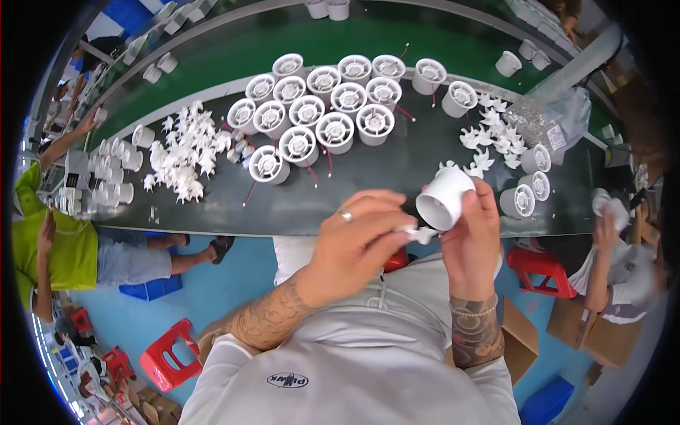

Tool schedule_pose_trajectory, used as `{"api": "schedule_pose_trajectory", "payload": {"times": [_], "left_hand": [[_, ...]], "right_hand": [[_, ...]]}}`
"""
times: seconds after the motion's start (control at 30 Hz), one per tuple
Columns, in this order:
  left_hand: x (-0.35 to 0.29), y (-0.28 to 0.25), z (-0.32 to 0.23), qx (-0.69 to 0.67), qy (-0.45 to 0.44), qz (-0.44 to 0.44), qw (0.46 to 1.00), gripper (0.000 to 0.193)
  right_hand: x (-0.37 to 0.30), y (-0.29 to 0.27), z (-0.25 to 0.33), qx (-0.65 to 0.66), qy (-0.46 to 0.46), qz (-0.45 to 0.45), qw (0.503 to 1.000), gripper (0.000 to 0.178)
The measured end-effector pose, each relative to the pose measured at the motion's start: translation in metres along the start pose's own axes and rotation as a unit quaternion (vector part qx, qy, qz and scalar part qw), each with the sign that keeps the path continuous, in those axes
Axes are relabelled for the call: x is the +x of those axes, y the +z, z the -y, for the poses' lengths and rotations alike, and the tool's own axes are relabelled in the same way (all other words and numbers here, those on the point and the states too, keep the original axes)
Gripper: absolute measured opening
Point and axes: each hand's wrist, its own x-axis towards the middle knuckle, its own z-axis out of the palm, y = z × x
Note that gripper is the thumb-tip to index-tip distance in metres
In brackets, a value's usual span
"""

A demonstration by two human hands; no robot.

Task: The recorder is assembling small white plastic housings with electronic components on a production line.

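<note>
Above the near edge of the dark table, my right hand [473, 237] grips a white cylindrical fan housing [440, 203], tilted so its open end faces lower left. My left hand [358, 239] pinches a small white fan blade [423, 234] between thumb and fingers, just below the housing's rim. Beyond my hands, several white fan housings [334, 132] with ribbed round tops stand in a group, some with thin red wires. A pile of loose white fan blades [185, 152] lies on the left. More white fan blades [504, 134] are scattered beyond my right hand.
A clear plastic bag of small metal parts [535, 124] rests at the right. Behind the housings runs a green belt [212, 78] with more cups. Co-workers sit on both sides, one in a lime shirt [53, 248]. A red stool [170, 355] stands at lower left.
</note>
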Motion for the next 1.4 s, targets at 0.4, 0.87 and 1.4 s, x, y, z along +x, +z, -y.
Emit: {"api": "schedule_pose_trajectory", "payload": {"times": [0.4,0.87,1.4], "left_hand": [[-0.007,0.006,-0.030,0.094,0.112,0.016,0.989,0.017],[-0.011,0.010,-0.032,0.014,0.061,0.042,0.997,0.048],[0.010,0.002,-0.033,0.043,-0.027,0.131,0.990,0.059]], "right_hand": [[-0.037,0.007,0.008,0.059,0.042,0.076,0.994,0.034],[-0.051,0.014,0.014,0.073,0.042,0.056,0.995,0.037],[-0.040,0.009,0.018,0.062,0.093,0.066,0.991,0.036]]}}
